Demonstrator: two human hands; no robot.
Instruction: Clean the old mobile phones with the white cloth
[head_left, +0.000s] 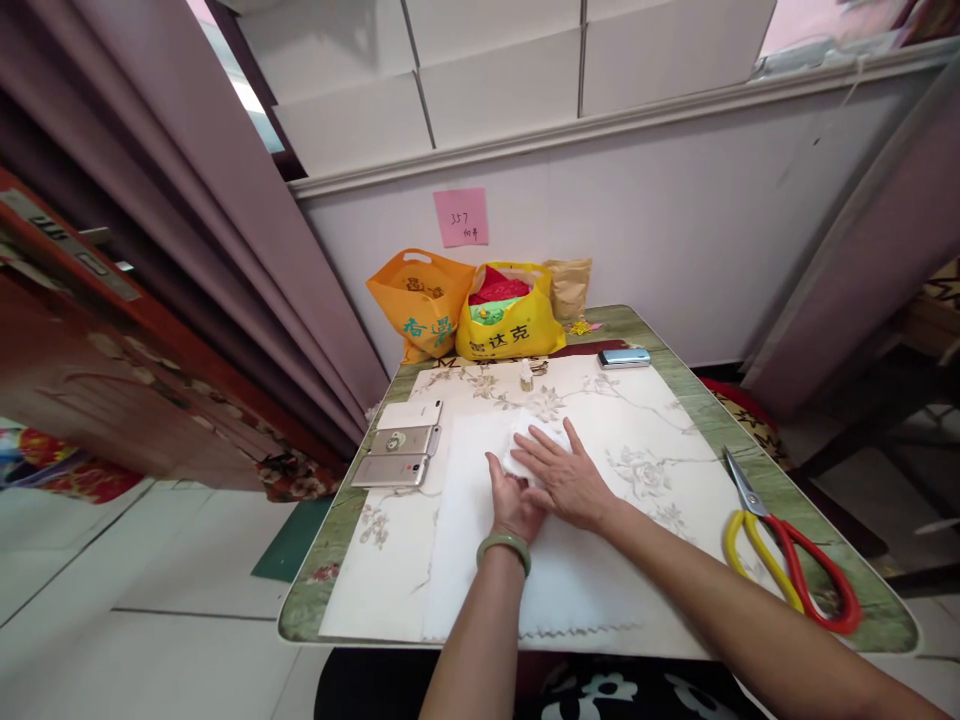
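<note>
A small white soft-looking wad (pixel 523 462) rises above the white sheet (pixel 480 560) at the table's middle. My left hand (pixel 516 503), below a green bangle, is turned palm up at the wad's near edge; its thumb points up and its fingers are mostly hidden. Over it lies my right hand (pixel 568 482), palm down, with stretched fingers spread flat across the wad. The two hands touch. Whether the wad is folded cloth or tissue I cannot tell. A tiny bottle with a white cap (pixel 526 378) stands beyond them.
Three phones (pixel 396 442) lie at the left, a blue case (pixel 624 358) at the back right. Scissors with yellow and red handles (pixel 787 560) rest at the right edge. An orange bag (pixel 424 300), a yellow bag (pixel 514 335) and a brown packet (pixel 570 288) stand along the back.
</note>
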